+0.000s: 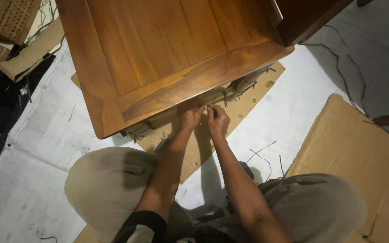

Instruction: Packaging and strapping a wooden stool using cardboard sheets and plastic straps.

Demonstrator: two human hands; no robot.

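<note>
Glossy brown wooden tabletop (158,49) (tilted)

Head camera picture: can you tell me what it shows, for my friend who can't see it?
A crouching person's left hand and right hand meet under the edge of a glossy brown wooden tabletop, pinching something too small to tell. Flat brown cardboard sheets and thin dark loose strands lie on the pale grey floor.

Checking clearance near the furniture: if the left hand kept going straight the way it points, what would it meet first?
Probably the cardboard-wrapped part under the wooden tabletop; the left hand already seems to touch it, though depth is unclear.
</note>
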